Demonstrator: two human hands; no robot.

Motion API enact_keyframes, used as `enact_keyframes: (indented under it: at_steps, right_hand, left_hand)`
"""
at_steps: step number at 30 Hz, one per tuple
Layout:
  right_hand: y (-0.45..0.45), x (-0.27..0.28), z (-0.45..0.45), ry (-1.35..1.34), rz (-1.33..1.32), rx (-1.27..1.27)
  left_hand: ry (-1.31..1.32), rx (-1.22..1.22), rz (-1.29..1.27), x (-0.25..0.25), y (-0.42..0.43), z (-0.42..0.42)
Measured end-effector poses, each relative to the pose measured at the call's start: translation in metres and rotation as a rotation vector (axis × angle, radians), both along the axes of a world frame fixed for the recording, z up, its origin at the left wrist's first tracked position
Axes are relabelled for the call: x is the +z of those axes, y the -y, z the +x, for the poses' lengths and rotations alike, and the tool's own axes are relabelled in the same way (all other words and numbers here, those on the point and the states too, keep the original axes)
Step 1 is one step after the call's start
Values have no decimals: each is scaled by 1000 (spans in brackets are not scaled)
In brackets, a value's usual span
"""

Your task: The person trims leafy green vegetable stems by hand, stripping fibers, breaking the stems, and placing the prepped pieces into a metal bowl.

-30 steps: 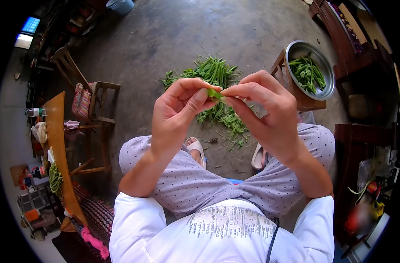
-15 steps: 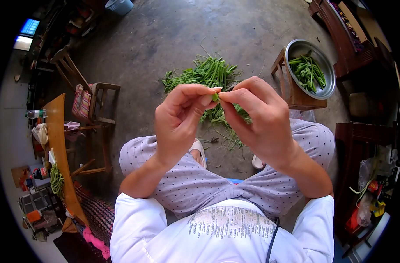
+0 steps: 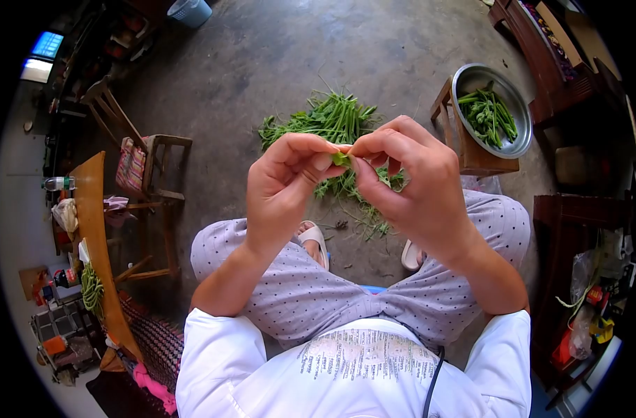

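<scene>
A small piece of green leafy vegetable (image 3: 342, 159) is pinched between my two hands in front of my chest. My left hand (image 3: 282, 184) grips it with thumb and forefinger. From the other side, my right hand (image 3: 419, 184) has its thumb and fingertips closed on the same piece. Beyond and beneath the hands, a heap of green stems and leaves (image 3: 335, 115) lies on the floor, partly hidden by my fingers. Trimmed stems rest in a metal basin (image 3: 521, 141) to the right.
A wooden stool (image 3: 482, 161) carries the basin. To the left are a wooden chair (image 3: 166, 166) and a wooden table (image 3: 91, 209). A blue basket (image 3: 190, 12) stands at the far left, and dark wooden furniture (image 3: 569, 223) lines the right side. Loose scraps (image 3: 374, 221) lie near my feet.
My right hand has tilted slightly, its thumb shifting lower, and more of the green piece shows between the fingertips. Both hands remain at about the same place.
</scene>
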State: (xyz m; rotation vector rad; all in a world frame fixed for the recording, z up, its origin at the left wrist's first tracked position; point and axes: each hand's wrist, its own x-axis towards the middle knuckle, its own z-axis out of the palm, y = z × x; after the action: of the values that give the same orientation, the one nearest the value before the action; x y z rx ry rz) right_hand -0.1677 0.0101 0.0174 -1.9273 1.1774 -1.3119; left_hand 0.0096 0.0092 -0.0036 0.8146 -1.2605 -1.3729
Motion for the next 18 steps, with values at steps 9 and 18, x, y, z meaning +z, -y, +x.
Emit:
enact_keyframes:
  at_steps: [9, 18]
  right_hand:
    - [0, -3, 2, -84, -106, -34]
    - [6, 1, -4, 253, 280, 44]
  left_hand:
    - [46, 5, -50, 6, -3, -3]
    - [-8, 27, 11, 8, 0, 0]
